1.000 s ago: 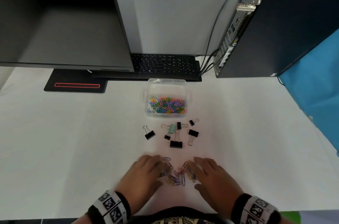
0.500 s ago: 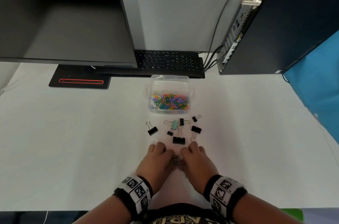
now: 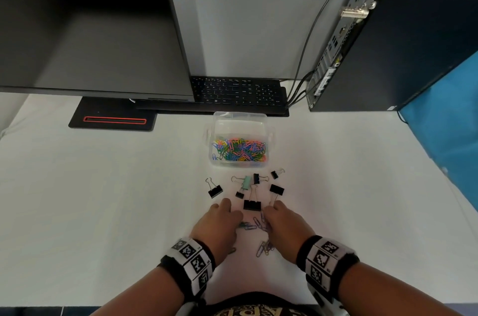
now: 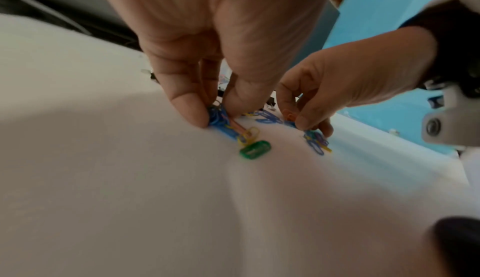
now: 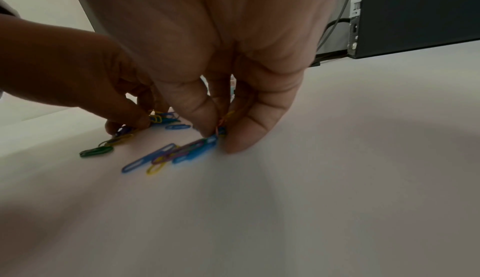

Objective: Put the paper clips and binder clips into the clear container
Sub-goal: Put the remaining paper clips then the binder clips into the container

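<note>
White cloth covered the desk [image 3: 103, 199], with a dark monitor [image 3: 90, 26], a keyboard [image 3: 238, 94] and a computer tower [image 3: 403, 38] ranged along the back. Both hands worked at the near edge. The left hand [image 3: 219, 227] pinched a small tangle of paper clips [image 4: 221, 117] between thumb and fingertips, pressed down against the cloth; the right hand [image 3: 284, 230] held a similar pinch on another bunch [image 5: 207, 139], so each grip was closed on clips rather than spread.

More loose clips [image 3: 254, 223] lay between the two hands, and a few strays [image 3: 263, 248] sat nearer the body beside the right wrist. They were thin coated wire loops in blue, green, yellow and orange, mostly lying flat.

The clear container [image 3: 267, 124] stood straight ahead of both hands, farther up the desk, open-topped and already holding a bright heap of clips. Its long side ran left to right. Between the hands and the box lay the binder clips [image 3: 252, 204], mostly black, one pale green [image 3: 246, 182], all still on the cloth. Neither hand looked clearly nearer the box; the carry would probably pass over the binder clips.
</note>
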`<state>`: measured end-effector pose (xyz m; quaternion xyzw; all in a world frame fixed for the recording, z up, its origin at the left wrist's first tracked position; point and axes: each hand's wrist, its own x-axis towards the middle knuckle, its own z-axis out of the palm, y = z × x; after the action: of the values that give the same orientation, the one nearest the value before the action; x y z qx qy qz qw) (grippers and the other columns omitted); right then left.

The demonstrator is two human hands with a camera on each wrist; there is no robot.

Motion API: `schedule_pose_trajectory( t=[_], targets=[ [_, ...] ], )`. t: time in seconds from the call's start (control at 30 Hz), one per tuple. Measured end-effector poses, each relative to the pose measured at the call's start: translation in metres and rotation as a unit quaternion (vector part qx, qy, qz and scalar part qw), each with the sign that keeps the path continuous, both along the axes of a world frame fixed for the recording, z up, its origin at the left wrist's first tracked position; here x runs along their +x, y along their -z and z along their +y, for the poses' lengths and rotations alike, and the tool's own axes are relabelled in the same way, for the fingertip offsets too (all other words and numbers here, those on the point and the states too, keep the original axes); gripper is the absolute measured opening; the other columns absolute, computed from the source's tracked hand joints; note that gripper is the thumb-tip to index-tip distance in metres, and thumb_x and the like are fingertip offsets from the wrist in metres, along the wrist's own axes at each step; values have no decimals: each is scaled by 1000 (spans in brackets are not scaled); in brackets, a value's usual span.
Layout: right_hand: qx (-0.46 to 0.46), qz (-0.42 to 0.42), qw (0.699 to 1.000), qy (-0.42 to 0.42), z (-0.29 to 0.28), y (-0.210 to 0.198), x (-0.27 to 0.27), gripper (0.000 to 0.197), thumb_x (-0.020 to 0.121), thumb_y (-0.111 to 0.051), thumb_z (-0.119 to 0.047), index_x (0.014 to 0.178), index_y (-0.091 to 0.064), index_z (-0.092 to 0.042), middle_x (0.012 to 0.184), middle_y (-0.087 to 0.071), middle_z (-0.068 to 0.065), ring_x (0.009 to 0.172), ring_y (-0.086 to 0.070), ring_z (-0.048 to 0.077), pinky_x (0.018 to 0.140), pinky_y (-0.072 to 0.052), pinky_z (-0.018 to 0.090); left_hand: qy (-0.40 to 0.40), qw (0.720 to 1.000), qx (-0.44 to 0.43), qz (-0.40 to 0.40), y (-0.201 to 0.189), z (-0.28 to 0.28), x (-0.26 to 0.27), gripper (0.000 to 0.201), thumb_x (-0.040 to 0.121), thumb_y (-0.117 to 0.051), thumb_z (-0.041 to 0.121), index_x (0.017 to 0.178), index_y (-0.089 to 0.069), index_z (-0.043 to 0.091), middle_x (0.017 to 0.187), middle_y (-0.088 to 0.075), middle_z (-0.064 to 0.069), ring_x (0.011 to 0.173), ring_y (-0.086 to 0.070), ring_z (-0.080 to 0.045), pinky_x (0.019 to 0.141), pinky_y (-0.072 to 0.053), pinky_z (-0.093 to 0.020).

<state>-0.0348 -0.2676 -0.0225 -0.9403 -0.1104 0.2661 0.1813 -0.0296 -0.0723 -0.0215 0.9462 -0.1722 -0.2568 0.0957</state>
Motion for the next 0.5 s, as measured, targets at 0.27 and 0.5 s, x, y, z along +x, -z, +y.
schedule_pose_trajectory(
  t=[0.27,0.5],
  targets=[
    [12,21,1000,-18,-11,-7,3,22,82,-49,-4,83,-39,-23,92,-41,-3,69,-48,20,61,-42,30,19,1000,8,-15,-9,1,7,18,87,-48,12,102,-56,11,109,-47,-6,93,-48,-25,71,-45,-35],
    [120,113,983,86,-27,-17,7,14,83,-53,-5,78,-52,-18,84,-54,-1,66,-54,14,58,-50,24,-48,990,-135,14,-7,23,12,11,81,-55,19,84,-64,16,91,-54,3,76,-57,-22,68,-48,-33]
  ],
)
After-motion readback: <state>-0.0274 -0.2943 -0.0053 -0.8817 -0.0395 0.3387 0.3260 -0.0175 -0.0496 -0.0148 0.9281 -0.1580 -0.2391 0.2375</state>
